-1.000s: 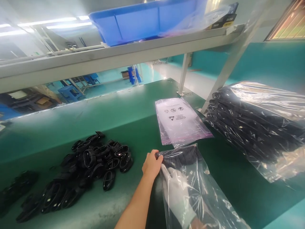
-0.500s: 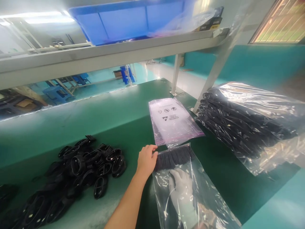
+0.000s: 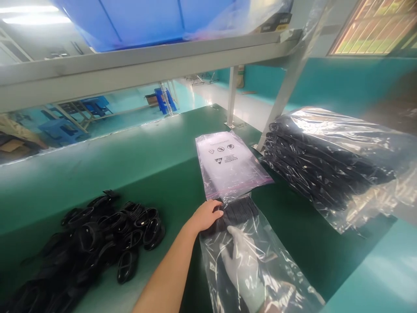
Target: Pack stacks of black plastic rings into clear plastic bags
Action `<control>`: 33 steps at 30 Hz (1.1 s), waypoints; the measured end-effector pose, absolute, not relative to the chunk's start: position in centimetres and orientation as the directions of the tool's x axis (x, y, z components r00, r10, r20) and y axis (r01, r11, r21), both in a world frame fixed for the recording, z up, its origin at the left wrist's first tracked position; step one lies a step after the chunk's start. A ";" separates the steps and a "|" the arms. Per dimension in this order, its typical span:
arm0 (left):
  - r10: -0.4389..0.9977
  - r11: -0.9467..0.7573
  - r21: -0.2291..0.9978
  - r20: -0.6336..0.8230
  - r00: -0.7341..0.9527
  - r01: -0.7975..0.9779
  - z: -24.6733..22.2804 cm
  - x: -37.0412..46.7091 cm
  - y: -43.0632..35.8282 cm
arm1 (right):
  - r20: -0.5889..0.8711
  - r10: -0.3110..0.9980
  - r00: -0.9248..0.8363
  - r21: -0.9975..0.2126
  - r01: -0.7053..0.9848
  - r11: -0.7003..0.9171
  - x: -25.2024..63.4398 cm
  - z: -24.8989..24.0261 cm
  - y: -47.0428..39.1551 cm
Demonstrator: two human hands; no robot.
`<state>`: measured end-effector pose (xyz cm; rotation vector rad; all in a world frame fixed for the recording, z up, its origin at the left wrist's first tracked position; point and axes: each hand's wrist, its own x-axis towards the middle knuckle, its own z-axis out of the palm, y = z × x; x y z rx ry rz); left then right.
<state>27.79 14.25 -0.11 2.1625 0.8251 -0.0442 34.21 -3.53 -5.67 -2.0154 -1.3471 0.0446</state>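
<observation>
A long clear plastic bag (image 3: 280, 271) lies on the green table, with a row of folded black pieces (image 3: 239, 211) at its far end; what these are I cannot make out. My bare left hand (image 3: 208, 215) grips the left end of that row from outside, fingers and thumb curled over the plastic. Inside the bag is my right hand (image 3: 244, 256) in a pale glove. Its fingers are stretched out and its thumb stands apart, the fingertips just below the black pieces. A flat bag printed ATTENTION (image 3: 228, 165) lies beyond, meeting the clear bag's far edge.
To the left is a heap of looped black straps or cables (image 3: 130, 230). A large clear bag packed with black bundles (image 3: 319, 161) lies at the right. Overhead a shelf (image 3: 146, 65) carries a blue bin (image 3: 146, 21); its posts (image 3: 233, 98) rise from the table.
The view has shifted slightly right. My left hand has come further over the row's left end and tilted. Inside the bag, my gloved right hand has turned, its thumb spreading to the left.
</observation>
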 end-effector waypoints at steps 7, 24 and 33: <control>0.607 -0.421 0.689 -0.269 0.747 0.590 -0.4 27.3 14.3 | 0.277 0.828 0.488 -0.543 0.790 -0.284 33.5 -5.3 -2.5; 0.696 -0.406 0.738 -0.132 0.705 0.539 0.4 23.8 13.5 | 0.225 0.861 0.456 -0.495 0.815 -0.303 33.5 -5.3 -3.0; 0.642 -0.418 0.710 -0.211 0.737 0.567 0.2 22.6 12.9 | 0.189 0.893 0.409 -0.471 0.835 -0.283 33.5 -5.0 -2.8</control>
